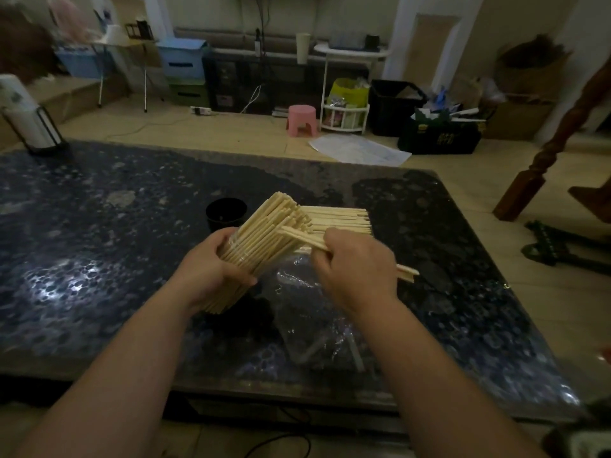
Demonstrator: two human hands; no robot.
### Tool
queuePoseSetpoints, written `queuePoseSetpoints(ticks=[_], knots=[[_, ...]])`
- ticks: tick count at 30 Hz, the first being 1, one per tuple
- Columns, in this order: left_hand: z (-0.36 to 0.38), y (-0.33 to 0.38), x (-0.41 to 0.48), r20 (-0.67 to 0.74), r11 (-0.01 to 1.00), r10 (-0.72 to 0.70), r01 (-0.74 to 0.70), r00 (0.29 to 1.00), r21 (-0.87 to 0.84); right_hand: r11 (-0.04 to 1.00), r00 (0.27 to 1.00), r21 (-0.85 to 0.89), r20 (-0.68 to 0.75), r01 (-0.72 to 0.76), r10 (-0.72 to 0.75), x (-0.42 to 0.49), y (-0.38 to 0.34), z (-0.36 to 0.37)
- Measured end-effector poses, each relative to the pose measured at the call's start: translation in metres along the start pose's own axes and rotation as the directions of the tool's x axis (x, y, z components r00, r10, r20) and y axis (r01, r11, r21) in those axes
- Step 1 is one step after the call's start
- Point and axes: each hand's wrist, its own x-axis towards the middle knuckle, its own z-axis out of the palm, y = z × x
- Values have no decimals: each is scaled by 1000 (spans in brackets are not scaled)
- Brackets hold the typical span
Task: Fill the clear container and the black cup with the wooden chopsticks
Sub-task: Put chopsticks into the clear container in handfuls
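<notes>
Above table, chopsticks in right hand

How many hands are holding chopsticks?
2. The left hand grips the big bundle of chopsticks, tilted over the table; the right hand pinches a few loose chopsticks beside it.

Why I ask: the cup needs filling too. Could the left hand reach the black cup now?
Probably not yet: the black cup stands close beyond, but the left hand grips the chopstick-filled clear container.
</notes>
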Motion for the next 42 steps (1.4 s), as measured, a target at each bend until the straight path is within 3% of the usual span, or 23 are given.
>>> queuePoseSetpoints(ticks=[2,6,9,12,14,16,18,20,29,31,34,42], knots=[[-2,0,-1,37,1000,2,-3,999,25,996,962,-26,-261,80,-84,6,4,1],[-4,0,0,81,998,10,-15,997,54,993,933,-85,-344,77,-102,14,8,1],[-6,1,0,112,997,30,-38,993,64,991,929,101,-369,86,-43,17,5,4],[-7,1,1,138,996,49,-60,989,73,900,884,418,-458,121,94,19,-4,1],[-6,0,2,139,994,54,-66,989,84,849,851,502,-507,162,137,22,-8,-3],[-5,-1,4,133,993,56,-68,990,92,720,872,668,-453,191,188,25,-11,-8],[-4,-3,5,109,993,61,-71,992,92,538,923,838,-275,92,270,23,-17,-15],[-4,-3,6,91,992,60,-70,994,104,471,941,882,-157,-2,298,21,-23,-17],[-3,2,2,139,985,79,-98,987,139,413,889,903,-87,-121,450,27,-22,-19],[-3,2,2,150,984,84,-106,985,145,442,880,886,-97,-136,465,29,-19,-17],[-1,1,3,155,978,91,-117,984,171,525,896,840,-121,-137,426,29,-15,-15],[1,0,4,166,970,99,-132,981,206,454,925,855,75,-252,373,26,-18,-9]])
